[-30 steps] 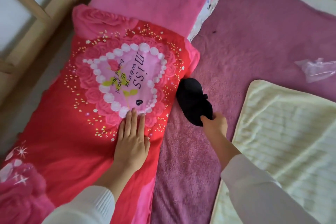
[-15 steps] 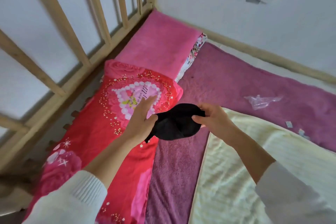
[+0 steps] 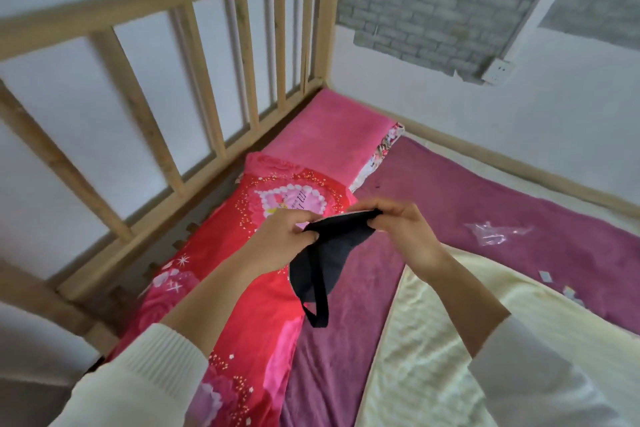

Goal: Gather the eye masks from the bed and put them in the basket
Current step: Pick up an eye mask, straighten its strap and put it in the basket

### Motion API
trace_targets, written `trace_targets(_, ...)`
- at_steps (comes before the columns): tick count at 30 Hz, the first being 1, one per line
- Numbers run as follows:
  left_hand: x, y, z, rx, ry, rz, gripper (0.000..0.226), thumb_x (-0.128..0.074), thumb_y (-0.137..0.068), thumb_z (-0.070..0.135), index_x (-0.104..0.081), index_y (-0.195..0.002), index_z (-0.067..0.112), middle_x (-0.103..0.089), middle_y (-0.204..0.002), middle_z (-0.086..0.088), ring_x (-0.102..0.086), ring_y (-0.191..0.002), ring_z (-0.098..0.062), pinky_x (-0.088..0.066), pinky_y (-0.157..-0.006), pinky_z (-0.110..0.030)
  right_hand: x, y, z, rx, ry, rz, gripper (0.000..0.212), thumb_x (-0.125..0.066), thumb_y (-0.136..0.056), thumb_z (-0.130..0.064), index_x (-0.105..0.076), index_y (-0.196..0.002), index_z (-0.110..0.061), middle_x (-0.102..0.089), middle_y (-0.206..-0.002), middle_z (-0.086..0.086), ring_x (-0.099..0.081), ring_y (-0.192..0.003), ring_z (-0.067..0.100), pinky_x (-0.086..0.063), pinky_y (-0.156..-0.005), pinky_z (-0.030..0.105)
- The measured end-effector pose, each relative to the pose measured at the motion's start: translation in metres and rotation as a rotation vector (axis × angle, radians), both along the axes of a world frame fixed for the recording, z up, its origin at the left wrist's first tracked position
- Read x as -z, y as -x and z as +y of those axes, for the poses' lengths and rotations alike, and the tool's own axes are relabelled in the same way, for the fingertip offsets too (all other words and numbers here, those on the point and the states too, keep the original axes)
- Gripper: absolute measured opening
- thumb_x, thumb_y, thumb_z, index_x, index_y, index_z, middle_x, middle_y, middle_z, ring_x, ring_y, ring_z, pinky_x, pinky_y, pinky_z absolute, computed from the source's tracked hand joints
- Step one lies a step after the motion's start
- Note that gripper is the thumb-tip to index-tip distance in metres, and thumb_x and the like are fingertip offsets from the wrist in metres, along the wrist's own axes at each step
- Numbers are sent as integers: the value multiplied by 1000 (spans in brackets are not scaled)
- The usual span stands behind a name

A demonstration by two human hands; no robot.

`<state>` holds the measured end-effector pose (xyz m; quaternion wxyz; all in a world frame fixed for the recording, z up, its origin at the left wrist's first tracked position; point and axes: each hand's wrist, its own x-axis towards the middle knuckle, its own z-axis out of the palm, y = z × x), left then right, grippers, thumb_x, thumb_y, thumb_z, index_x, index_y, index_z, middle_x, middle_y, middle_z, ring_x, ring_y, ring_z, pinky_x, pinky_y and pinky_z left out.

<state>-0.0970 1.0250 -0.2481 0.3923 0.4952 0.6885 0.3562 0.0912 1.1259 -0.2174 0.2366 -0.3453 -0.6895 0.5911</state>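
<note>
A black eye mask (image 3: 329, 253) hangs in the air above the bed, its elastic strap looping down below it. My left hand (image 3: 280, 236) pinches its left end and my right hand (image 3: 408, 232) pinches its right end, so the top edge is stretched between them. Under the hands lies the purple bed sheet (image 3: 519, 204). No basket is in view.
A red heart-print pillow (image 3: 242, 253) and a pink pillow (image 3: 332, 128) lie along the wooden slatted rail (image 3: 194, 97) at the left. A pale yellow blanket (image 3: 433, 357) covers the near right. A crumpled clear plastic wrapper (image 3: 491, 234) and small paper scraps (image 3: 554, 284) lie on the sheet.
My right hand lifted the mask off the sheet beside the red pillow, my left hand left the pillow and took the other end, and the view tilted up toward the rail and wall.
</note>
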Motion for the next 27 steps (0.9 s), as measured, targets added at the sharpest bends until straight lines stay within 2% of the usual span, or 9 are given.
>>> trace_targets(3,-6,-13,-15,-198,-87,-16,36,-51,-87,5,-74,-101,30,-72,-69,8,-59,-57,-10,-44,-57,-24,1,-11,-22,115,90,59,41,-50,-66,-7,-73,-99,-14,-66,-93,0,-60,-78,-1,-45,-68,7)
trace_targets(5,-12,-25,-26,-313,-117,-84,35,-52,-88,7,-74,-95,33,-70,-67,1,-62,-57,-18,-49,-52,-29,5,-15,-34,207,145,41,50,-60,-64,-17,-62,-113,-16,-61,-103,0,-60,-87,5,-45,-68,16)
trace_targets(8,-21,-45,-39,-388,-137,-234,25,-56,-87,10,-75,-86,25,-75,-75,-10,-73,-68,-21,-58,-55,-33,8,-14,-53,215,163,-35,64,-83,-66,-22,-46,-117,-16,-59,-105,2,-60,-92,13,-45,-69,20)
trace_targets(12,-27,-68,-53,-344,-151,-290,29,-58,-87,6,-76,-102,23,-78,-86,-4,-75,-79,-15,-59,-58,-29,7,-5,-69,252,112,31,36,-77,-75,-13,-57,-105,-4,-67,-86,4,-65,-75,12,-48,-56,11)
trace_targets(15,-28,-77,-64,-378,-174,-297,33,-56,-88,0,-72,-111,18,-78,-90,-5,-75,-80,-15,-60,-59,-29,5,-8,-71,319,106,36,12,-59,-81,1,-63,-90,8,-63,-71,10,-58,-65,23,-49,-61,30)
trace_targets(17,-29,-77,-72,-453,-184,-362,36,-53,-88,-4,-74,-107,19,-76,-92,-4,-74,-80,-13,-59,-58,-27,5,-19,-69,267,252,162,10,-53,-83,3,-63,-85,5,-60,-64,11,-57,-61,24,-51,-63,35)
trace_targets(21,-28,-65,-90,-535,-160,-648,46,-42,-87,-12,-76,-97,18,-71,-112,-11,-70,-96,-26,-59,-64,-26,2,-47,-58,205,531,376,18,-43,-87,4,-60,-85,0,-49,-51,4,-52,-46,18,-50,-50,26)
trace_targets(25,-24,-60,-105,-591,-191,-956,30,-49,-79,-2,-77,-90,3,-66,-116,-18,-67,-97,-29,-59,-67,-31,0,-65,-47,163,504,293,15,-52,-87,-4,-63,-77,-2,-41,-50,3,-45,-42,16,-43,-56,31)
trace_targets(27,-26,-61,-112,-608,-218,-939,17,-62,-75,7,-78,-80,5,-68,-112,-15,-66,-95,-28,-59,-68,-33,-6,-70,-49,84,480,196,16,-62,-83,-11,-63,-68,-5,-40,-44,1,-43,-39,16,-42,-58,34)
